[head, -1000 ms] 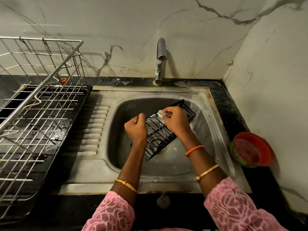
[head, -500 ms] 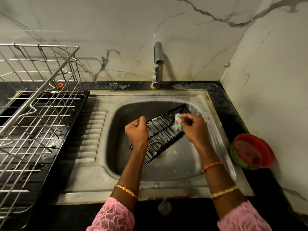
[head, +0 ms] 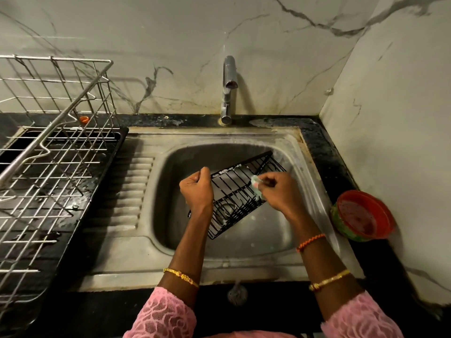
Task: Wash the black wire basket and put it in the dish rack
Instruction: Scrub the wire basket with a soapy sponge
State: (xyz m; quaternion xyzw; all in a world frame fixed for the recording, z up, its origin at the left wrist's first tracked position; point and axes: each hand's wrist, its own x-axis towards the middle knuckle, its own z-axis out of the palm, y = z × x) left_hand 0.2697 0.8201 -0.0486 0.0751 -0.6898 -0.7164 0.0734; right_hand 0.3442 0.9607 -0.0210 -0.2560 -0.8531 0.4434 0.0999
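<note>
Centrally, black wire basket (head: pixel 240 191) held tilted over the sink (head: pixel 246 269) bowl, middle of the frame, one long edge raised toward upper right, the lower corner pointing down toward the drain. White suds on its upper rim wire.

Left hand (head: pixel 197 190), left of centre: fingers curled into a tight fist round the basket's left end wire, thumb on top. Grip fully closed on the basket, no gap visible.

Right hand (head: pixel 278 192), right of centre: fingertips pinched together on a small pale green scrub pad (head: pixel 255 184), pad pressed against the basket's wires near its right side. Grip closed on the pad; rest of hand above the basket. Hand slightly blurred.

Both wrists wear gold bangles; right wrist also has an orange thread band (head: pixel 310 242). Pink lace sleeves at the bottom edge.

Dish rack (head: pixel 56 152), steel wire, at left of frame on a black drip tray, sitting on the black worktop (head: pixel 324 147); well apart from the basket. Small orange item (head: pixel 83 119) seen through its wires, cannot tell what.

Chrome tap (head: pixel 229 89) at top centre, behind the sink against the marble wall. Red bowl (head: pixel 363 215) with green outside at right of frame, on the worktop just beside the sink's right edge.
</note>
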